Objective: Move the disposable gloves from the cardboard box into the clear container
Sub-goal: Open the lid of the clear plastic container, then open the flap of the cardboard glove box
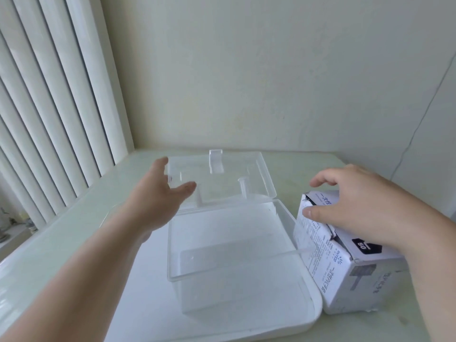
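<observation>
A clear plastic container (172, 253) stands open in the middle on a white tray (291, 324), and its inside looks bare. Its hinged clear lid (266, 169) leans back behind it. My left hand (162, 193) reaches over the container's far left corner, fingers straight, at the lid's left edge, holding nothing. A white cardboard glove box (345, 275) with printed text and a black "50" label sits to the right of the container. My right hand (355, 206) rests on top of the box, fingers spread over its torn opening. No gloves are visible.
The pale green tabletop (74, 228) meets a cream wall at the back. White vertical blinds (49, 107) hang along the left. Small objects sit on a ledge at the far left (9, 225).
</observation>
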`<state>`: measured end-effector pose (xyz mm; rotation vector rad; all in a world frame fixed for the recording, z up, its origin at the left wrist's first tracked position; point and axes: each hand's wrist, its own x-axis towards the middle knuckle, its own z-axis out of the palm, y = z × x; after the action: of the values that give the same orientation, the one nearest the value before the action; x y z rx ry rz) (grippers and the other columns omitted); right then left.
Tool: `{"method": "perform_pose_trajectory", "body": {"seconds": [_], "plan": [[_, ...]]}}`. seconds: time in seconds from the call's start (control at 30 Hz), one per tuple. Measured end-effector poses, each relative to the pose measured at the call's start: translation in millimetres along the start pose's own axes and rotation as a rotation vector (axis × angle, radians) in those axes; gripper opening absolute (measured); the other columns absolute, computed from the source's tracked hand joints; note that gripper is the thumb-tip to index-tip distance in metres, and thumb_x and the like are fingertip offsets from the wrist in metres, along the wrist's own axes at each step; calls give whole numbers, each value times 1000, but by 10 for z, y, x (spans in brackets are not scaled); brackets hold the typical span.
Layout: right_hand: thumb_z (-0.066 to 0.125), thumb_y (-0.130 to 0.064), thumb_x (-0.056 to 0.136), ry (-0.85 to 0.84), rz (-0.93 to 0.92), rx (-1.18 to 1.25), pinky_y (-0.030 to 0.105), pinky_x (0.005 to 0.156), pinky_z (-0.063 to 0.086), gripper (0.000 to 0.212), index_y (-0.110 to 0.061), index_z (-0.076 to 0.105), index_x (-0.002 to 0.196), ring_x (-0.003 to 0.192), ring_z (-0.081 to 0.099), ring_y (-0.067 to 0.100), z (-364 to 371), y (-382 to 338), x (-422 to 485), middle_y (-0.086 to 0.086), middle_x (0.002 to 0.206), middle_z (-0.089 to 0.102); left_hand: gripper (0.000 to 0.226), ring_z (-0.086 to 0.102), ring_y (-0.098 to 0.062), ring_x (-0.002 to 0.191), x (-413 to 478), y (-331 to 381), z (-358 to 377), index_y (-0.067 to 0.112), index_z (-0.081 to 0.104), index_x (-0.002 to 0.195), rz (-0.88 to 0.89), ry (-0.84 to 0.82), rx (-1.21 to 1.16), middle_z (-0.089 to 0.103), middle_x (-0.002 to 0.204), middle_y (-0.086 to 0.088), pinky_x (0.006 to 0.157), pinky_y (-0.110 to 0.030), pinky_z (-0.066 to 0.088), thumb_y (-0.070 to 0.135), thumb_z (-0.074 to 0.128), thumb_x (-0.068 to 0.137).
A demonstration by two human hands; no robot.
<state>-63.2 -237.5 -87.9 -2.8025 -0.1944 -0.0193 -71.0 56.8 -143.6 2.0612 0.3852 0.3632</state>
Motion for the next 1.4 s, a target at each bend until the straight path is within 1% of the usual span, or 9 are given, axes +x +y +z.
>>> {"method": "perform_pose_trajectory", "body": {"seconds": [0.3, 0.53, 0.67, 0.83, 0.97, 1.1, 1.2, 1.3, 1.4], "plan": [[76, -64, 69, -124, 30, -35, 32, 80, 50, 79, -40, 45, 137, 95, 60, 7, -117, 122, -76, -17, 116, 54, 81, 43, -19, 137, -415, 390, 127, 29, 32, 151, 221, -151, 450, 41, 153, 5, 101, -30, 33, 65, 57, 82], [69, -32, 91, -30, 42, 657, 44, 90, 54, 6, -33, 67, 96, 108, 68, 25, -240, 348, -84, 4, 112, 72, 114, 13, -19, 152, -714, 409, 564, 36, 14, 155, 278, -392, 701, 22, 162, 7, 123, -46, 10, 90, 50, 61], [76, -31, 86, 211, 62, 464, 36, 92, 49, 19, -28, 71, 104, 100, 67, 13, -417, 799, -54, -11, 104, 72, 109, 12, -11, 150, -685, 384, 529, 41, 12, 154, 295, -447, 732, 18, 160, 16, 123, -42, 3, 89, 49, 63], [76, -18, 84, 533, 29, 350, 24, 65, 42, 13, -30, 71, 85, 80, 65, 10, -556, 862, -118, -14, 89, 70, 116, 24, -11, 146, -607, 449, 386, 49, 14, 151, 259, -515, 709, 22, 158, 24, 119, -38, 22, 84, 67, 55], [75, -23, 86, 272, -167, 405, 18, 64, 44, 5, -27, 77, 84, 70, 64, -4, -440, 608, -123, -16, 75, 71, 115, 29, -5, 141, -568, 557, 328, 53, 15, 149, 232, -572, 737, 24, 154, 28, 112, -32, 29, 63, 84, 58], [62, -40, 95, -26, -199, 316, 26, 87, 51, 17, -29, 74, 102, 96, 66, 1, -321, 503, -82, -16, 99, 72, 121, 27, -7, 144, -612, 656, 390, 53, 11, 150, 267, -578, 744, 22, 156, 26, 117, -37, 27, 83, 71, 49], [54, -48, 98, -75, -225, 262, 39, 87, 52, 35, -19, 71, 90, 96, 69, 23, -292, 498, -59, 3, 97, 75, 102, 39, -5, 135, -673, 867, 516, 46, 27, 149, 377, -447, 614, 34, 149, 22, 104, -28, 34, 84, 52, 58], [48, -50, 99, -23, -244, 246, 41, 73, 49, 54, 3, 60, 95, 85, 62, 43, -306, 521, -71, 26, 95, 66, 49, 52, -1, 121, -728, 957, 714, 41, 56, 127, 487, -309, 454, 56, 129, 21, 93, -23, 38, 62, 58, 83], [47, -49, 99, 89, -221, 349, 39, 72, 49, 47, -11, 72, 87, 68, 62, 24, -398, 534, -114, 6, 75, 69, 10, 56, 6, 93, -799, 935, 910, 40, 64, 101, 549, -302, 429, 59, 112, 21, 80, -14, 39, 41, 60, 92]]}}
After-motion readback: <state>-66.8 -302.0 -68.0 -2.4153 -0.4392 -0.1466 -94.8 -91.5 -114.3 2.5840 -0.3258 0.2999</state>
